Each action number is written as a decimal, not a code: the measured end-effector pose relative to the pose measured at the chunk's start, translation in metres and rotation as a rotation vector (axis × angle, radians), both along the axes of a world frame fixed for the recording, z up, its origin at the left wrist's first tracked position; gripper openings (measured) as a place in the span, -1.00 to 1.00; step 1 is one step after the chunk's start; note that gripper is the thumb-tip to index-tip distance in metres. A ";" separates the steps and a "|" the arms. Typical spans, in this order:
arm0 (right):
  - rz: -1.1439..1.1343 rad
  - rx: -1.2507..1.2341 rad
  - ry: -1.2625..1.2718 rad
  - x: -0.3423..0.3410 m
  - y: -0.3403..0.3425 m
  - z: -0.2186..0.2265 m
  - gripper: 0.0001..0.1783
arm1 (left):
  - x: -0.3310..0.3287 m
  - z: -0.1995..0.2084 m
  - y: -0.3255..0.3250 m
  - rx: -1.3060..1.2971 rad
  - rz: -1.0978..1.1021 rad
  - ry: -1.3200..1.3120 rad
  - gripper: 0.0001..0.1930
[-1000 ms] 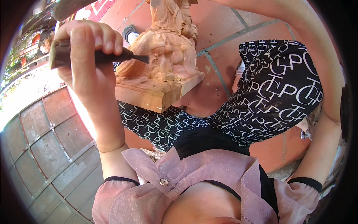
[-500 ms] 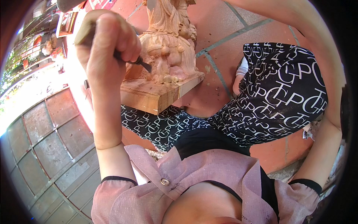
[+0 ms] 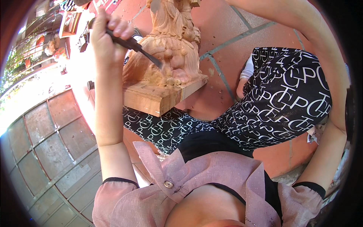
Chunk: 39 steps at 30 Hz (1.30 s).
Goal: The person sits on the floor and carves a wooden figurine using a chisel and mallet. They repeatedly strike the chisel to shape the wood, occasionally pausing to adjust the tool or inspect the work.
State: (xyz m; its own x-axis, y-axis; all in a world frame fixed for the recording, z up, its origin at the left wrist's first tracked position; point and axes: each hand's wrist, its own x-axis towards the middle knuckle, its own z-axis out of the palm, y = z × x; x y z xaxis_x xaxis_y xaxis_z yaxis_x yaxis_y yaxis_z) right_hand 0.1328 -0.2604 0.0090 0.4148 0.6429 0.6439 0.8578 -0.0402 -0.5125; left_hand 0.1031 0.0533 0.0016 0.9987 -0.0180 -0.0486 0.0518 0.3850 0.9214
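Note:
My left hand (image 3: 109, 38) is closed round the dark handle of a slim brush (image 3: 149, 56) with a narrow, slightly flared tip. Its tip lies at or just in front of the lower part of a carved wooden statue (image 3: 162, 53); contact is hard to tell. The statue has draped folds and rounded bulges, and stands on a thick square wooden base (image 3: 151, 99). The top of the statue is cut off by the upper edge. My right arm curves up the right side and leaves at the top, so my right hand is out of view.
Red floor tiles (image 3: 219, 34) with grey joints lie beyond and beside the statue. My legs in black patterned trousers (image 3: 287, 90) are spread around the base. On the left are grey panels (image 3: 53, 125) with metal strips and a bright, glaring patch. A small dark round thing (image 3: 90, 85) sits left of the base.
My left hand has shifted up and slightly left and tilted, showing more of the brush. The brush tip has moved right across the carving. The statue and my right arm stay nearly put.

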 end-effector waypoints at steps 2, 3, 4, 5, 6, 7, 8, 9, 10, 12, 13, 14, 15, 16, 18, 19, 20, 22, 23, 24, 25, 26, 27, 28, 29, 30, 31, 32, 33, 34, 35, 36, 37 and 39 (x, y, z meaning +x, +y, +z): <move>-0.112 -0.065 -0.033 -0.011 -0.019 0.015 -0.30 | 0.015 0.013 -0.009 -0.072 -0.069 -0.128 -0.68; -0.190 -0.105 -0.031 -0.017 -0.024 0.021 -0.30 | 0.019 0.020 -0.016 -0.095 -0.036 -0.182 -0.68; -0.265 -0.130 0.006 -0.021 -0.011 0.017 -0.30 | 0.013 0.022 -0.012 -0.113 -0.021 -0.213 -0.69; -0.260 -0.119 0.008 -0.019 -0.003 0.009 -0.30 | 0.006 0.024 -0.006 -0.086 -0.029 -0.202 -0.68; -0.254 -0.110 0.011 -0.016 0.005 0.001 -0.30 | -0.002 0.025 0.000 -0.060 -0.035 -0.189 -0.68; -0.224 -0.085 -0.033 -0.016 -0.004 0.002 -0.29 | -0.002 0.030 -0.004 -0.061 -0.091 -0.187 -0.67; -0.215 -0.096 -0.012 -0.016 -0.009 0.005 -0.29 | -0.004 0.033 -0.013 -0.014 -0.127 -0.212 -0.68; -0.208 -0.107 0.006 -0.016 -0.015 0.010 -0.28 | -0.004 0.034 -0.020 0.016 -0.142 -0.228 -0.68; -0.201 -0.141 0.094 -0.013 -0.014 0.014 -0.28 | -0.007 0.032 -0.022 0.060 -0.136 -0.237 -0.67; -0.203 -0.176 0.220 -0.014 -0.014 0.024 -0.27 | -0.010 0.026 -0.033 0.115 -0.105 -0.246 -0.64; -0.206 -0.175 0.254 -0.021 -0.015 0.033 -0.26 | -0.012 0.022 -0.037 0.154 -0.127 -0.237 -0.64; -0.195 -0.167 0.216 -0.023 -0.018 0.034 -0.26 | -0.012 0.016 -0.040 0.192 -0.154 -0.229 -0.64; -0.189 -0.161 0.179 -0.025 -0.022 0.035 -0.26 | -0.011 0.014 -0.043 0.228 -0.185 -0.222 -0.64; -0.129 -0.133 0.071 -0.018 -0.014 0.024 -0.26 | -0.015 0.012 -0.036 0.270 -0.180 -0.192 -0.64; -0.045 -0.089 -0.034 -0.007 -0.008 0.003 -0.25 | -0.025 0.011 -0.024 0.342 -0.095 -0.277 -0.64; -0.063 -0.099 -0.033 -0.009 -0.009 0.007 -0.25 | -0.021 0.011 -0.025 0.351 -0.091 -0.329 -0.63; -0.115 -0.122 -0.024 -0.013 -0.011 0.010 -0.25 | -0.019 0.013 -0.025 0.351 -0.059 -0.354 -0.63; -0.237 -0.176 0.000 -0.029 -0.006 0.021 -0.24 | -0.018 0.021 -0.026 0.295 -0.066 -0.404 -0.64; -0.260 -0.196 0.056 -0.029 -0.006 0.023 -0.24 | -0.017 0.026 -0.027 0.245 -0.062 -0.388 -0.64; -0.286 -0.218 0.114 -0.030 -0.006 0.025 -0.24 | -0.014 0.028 -0.026 0.232 -0.101 -0.362 -0.64; -0.259 -0.226 0.211 -0.019 -0.008 0.022 -0.23 | -0.011 0.028 -0.030 0.240 -0.101 -0.327 -0.63; -0.261 -0.235 0.216 -0.019 -0.007 0.023 -0.23 | -0.009 0.029 -0.034 0.254 -0.097 -0.295 -0.63; -0.263 -0.245 0.221 -0.019 -0.007 0.024 -0.23 | -0.006 0.028 -0.036 0.267 -0.094 -0.262 -0.62; -0.299 -0.259 0.138 -0.029 -0.006 0.027 -0.23 | 0.001 0.028 -0.029 0.127 -0.303 -0.254 -0.71; -0.298 -0.253 0.132 -0.031 -0.006 0.027 -0.23 | 0.004 0.025 -0.027 0.167 -0.263 -0.235 -0.67; -0.298 -0.246 0.124 -0.032 -0.006 0.029 -0.23 | 0.007 0.024 -0.028 0.206 -0.223 -0.215 -0.64; -0.264 -0.220 0.190 -0.027 -0.009 0.032 -0.23 | 0.009 0.023 -0.031 0.243 -0.183 -0.198 -0.60; -0.267 -0.214 0.188 -0.023 -0.009 0.030 -0.24 | 0.013 0.022 -0.031 0.263 -0.218 -0.207 -0.60; -0.270 -0.208 0.186 -0.019 -0.010 0.028 -0.24 | 0.017 0.021 -0.030 0.262 -0.248 -0.196 -0.59; -0.310 -0.222 0.115 -0.017 -0.008 0.020 -0.24 | 0.020 0.020 -0.029 0.262 -0.277 -0.185 -0.59; -0.315 -0.206 0.056 -0.017 -0.008 0.015 -0.25 | 0.024 0.017 -0.026 0.259 -0.305 -0.171 -0.58; -0.322 -0.189 -0.003 -0.017 -0.008 0.011 -0.25 | 0.026 0.015 -0.023 0.201 -0.405 -0.191 -0.66; -0.300 -0.140 -0.054 -0.022 -0.009 0.010 -0.26 | 0.024 0.013 -0.027 0.256 -0.348 -0.205 -0.63; -0.300 -0.133 0.021 -0.021 -0.009 0.012 -0.26 | 0.018 0.012 -0.044 0.368 -0.231 -0.232 -0.59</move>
